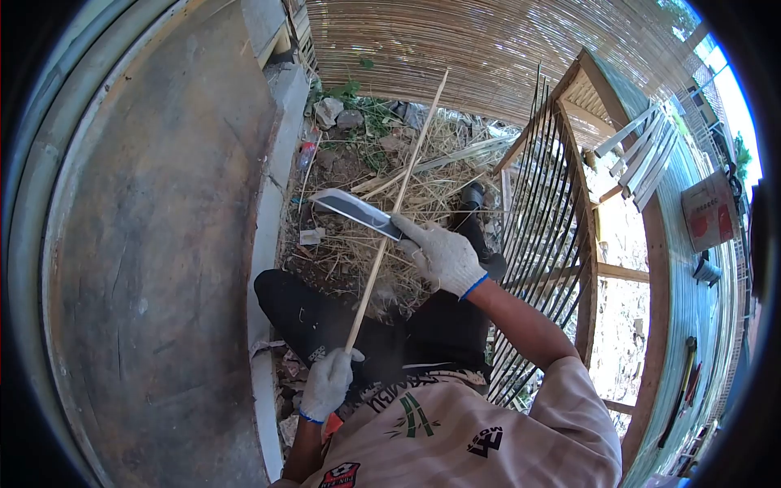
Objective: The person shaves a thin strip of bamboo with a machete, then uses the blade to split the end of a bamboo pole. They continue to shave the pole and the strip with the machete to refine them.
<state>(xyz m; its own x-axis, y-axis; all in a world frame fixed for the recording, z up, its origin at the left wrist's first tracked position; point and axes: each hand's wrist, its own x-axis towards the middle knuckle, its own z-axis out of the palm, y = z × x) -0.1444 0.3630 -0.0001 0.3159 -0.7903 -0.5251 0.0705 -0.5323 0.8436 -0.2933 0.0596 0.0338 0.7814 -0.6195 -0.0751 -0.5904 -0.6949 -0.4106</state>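
Note:
My left hand (328, 384), in a white knit glove with a blue cuff, is closed around the lower end of a long pale bamboo strip (416, 154). The strip slants up and away from my lap over the ground. In the same kind of glove, my right hand (443, 256) grips a broad-bladed knife (351, 211) whose blade points to the left. The knife crosses the strip around its middle, with a finger laid along the back of the blade. The glove hides most of the handle.
Straw and bamboo shavings (455, 183) litter the ground ahead. A large worn board (154, 260) stands on the left beside a concrete ledge (272, 203). To the right is a slatted wooden frame (587, 244), with grey strips (651, 154) and a box (709, 210) on the corrugated sheet.

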